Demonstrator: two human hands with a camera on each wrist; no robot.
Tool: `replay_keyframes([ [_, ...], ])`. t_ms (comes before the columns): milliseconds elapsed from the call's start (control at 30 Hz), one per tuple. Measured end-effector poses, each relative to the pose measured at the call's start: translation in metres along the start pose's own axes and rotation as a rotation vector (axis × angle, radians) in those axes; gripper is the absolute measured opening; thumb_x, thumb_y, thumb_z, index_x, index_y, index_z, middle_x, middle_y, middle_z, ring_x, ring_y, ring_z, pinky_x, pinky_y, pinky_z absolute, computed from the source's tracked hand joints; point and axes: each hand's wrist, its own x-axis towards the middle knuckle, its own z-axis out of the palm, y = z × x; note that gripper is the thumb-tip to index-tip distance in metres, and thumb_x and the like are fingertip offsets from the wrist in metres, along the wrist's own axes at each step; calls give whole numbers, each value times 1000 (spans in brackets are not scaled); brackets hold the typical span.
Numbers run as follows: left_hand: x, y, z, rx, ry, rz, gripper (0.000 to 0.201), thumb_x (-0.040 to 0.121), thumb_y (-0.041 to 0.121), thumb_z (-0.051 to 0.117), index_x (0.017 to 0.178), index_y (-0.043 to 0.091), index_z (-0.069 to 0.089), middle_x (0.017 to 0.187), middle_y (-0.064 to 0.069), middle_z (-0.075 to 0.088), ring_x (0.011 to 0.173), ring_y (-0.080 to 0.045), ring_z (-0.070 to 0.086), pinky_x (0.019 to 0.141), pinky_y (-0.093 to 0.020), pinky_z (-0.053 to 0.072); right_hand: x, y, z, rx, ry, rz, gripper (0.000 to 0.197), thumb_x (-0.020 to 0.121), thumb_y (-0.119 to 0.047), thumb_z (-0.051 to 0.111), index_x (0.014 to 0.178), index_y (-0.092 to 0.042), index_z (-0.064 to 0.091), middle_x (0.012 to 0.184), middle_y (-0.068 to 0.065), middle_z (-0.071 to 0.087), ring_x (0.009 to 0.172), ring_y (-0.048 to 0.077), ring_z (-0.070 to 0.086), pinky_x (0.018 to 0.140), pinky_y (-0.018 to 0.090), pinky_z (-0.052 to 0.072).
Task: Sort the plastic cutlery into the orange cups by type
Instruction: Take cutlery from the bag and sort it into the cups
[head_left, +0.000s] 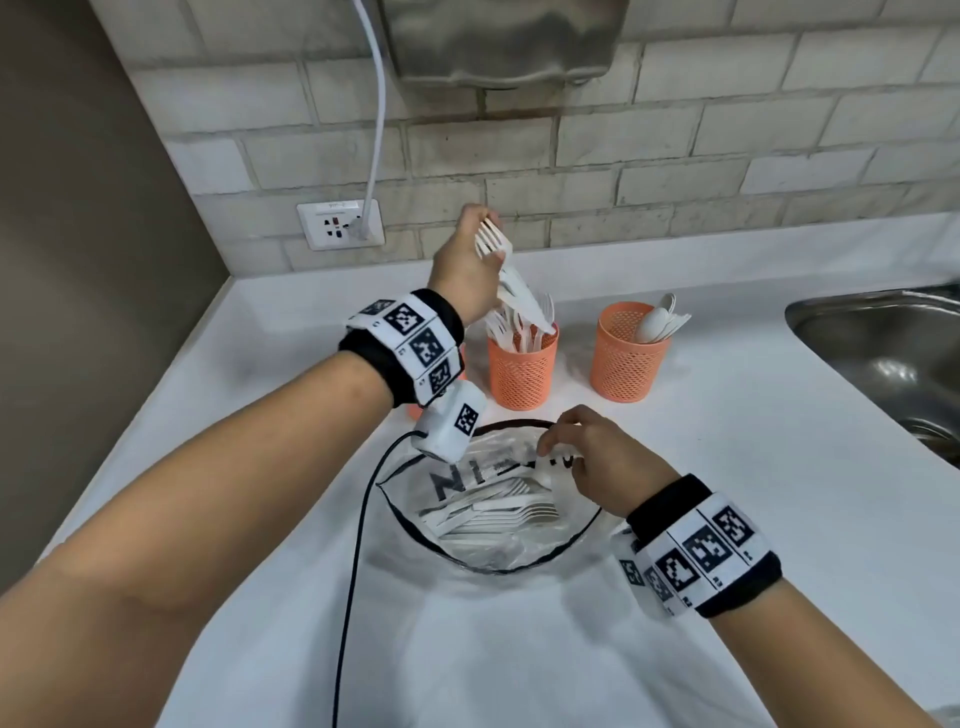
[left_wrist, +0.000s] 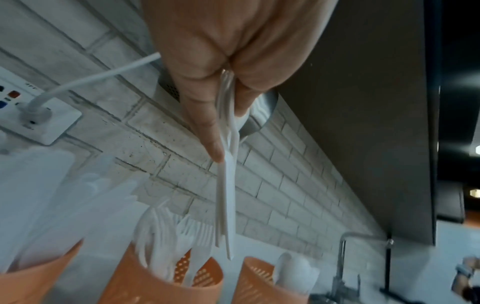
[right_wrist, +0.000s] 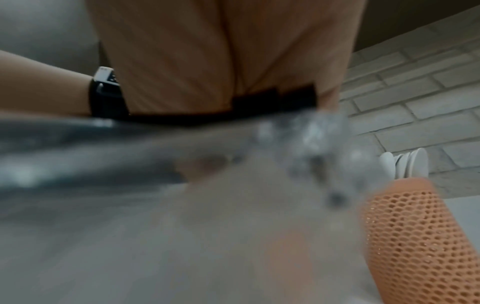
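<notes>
The left hand (head_left: 467, 270) holds a bundle of forks (head_left: 511, 275) handles-down over the fork cup (head_left: 522, 369), while the right hand (head_left: 597, 462) pinches the plastic bag (head_left: 493, 519) open.

White plastic forks (head_left: 511, 283): smooth, slightly glossy moulded plastic. Orange perforated plastic cups (head_left: 522, 370): matt plastic with a fine mesh wall. White plastic spoons (head_left: 655, 322): smooth, glossy bowls. Clear plastic bag with black trim (head_left: 467, 470): thin, crinkled, glossy film. White countertop (head_left: 727, 493): smooth, faintly sheened surface. Stainless steel sink (head_left: 883, 353): brushed, reflective metal. Grey brick wall (head_left: 675, 156): rough, matt face with recessed mortar joints. White wall socket (head_left: 340, 224): smooth, glossy plastic.
</notes>
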Motion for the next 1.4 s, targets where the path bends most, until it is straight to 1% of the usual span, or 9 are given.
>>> replay_keyframes([
  [200,13,-23,22,260,-183,4,25,94,0,42,98,25,41,86,-9,52,59,-21,54,53,-29,51,3,6,1,1,-53,72,57,81,12,38,127,-19,53,121,10,44,109,29,53,94,30,42],
  [300,17,-32,29,378,-258,-28,24,94,3,42,107,22,49,92,-8,54,71,-23,55,53,-25,46,6,7,1,12,-52,79,59,81,12,37,130,-19,50,124,10,43,111,29,53,96,31,42],
  [567,27,-31,30,552,-206,-38,28,92,19,56,119,14,63,134,-5,55,123,-19,52,98,-18,37,10,13,-4,14,-23,88,66,84,9,39,141,-22,34,129,10,42,110,30,54,93,30,43],
  [667,22,-21,25,553,-200,-31,29,93,18,53,121,16,62,137,-5,52,124,-18,52,99,-18,36,10,13,-3,5,-28,89,64,84,7,38,142,-21,33,129,11,43,113,30,53,96,33,44],
  [767,-2,-7,22,488,-226,41,26,91,17,55,115,17,64,126,-3,60,105,-17,59,88,-16,39,10,13,-1,9,-36,98,63,85,5,40,142,-21,33,128,11,44,113,30,53,96,33,44],
  [900,-69,-8,17,603,-503,152,19,91,15,53,99,9,69,104,-4,70,92,-18,63,83,-20,44,8,13,0,18,-24,68,62,85,3,44,140,-22,36,124,12,44,105,31,54,91,33,44],
  [1067,-132,-68,0,1023,-908,-55,26,89,17,44,96,9,68,95,-6,69,92,-23,62,88,-38,52,2,11,2,-26,-73,-19,59,76,15,36,104,-25,69,125,8,36,105,31,55,90,35,46],
  [1233,-142,-95,-17,1022,-822,-153,58,85,52,55,133,20,49,135,-6,51,127,-23,45,106,-34,39,-1,4,12,-206,-168,20,42,87,-7,41,112,-29,66,134,8,27,106,31,53,97,34,44],
  [1400,-132,-108,-22,931,-492,-148,58,97,42,39,146,13,29,144,-13,44,133,-27,42,107,-31,35,-1,-1,16,-242,-109,57,37,93,-39,47,95,-11,72,121,9,34,81,26,47,84,33,46],
])
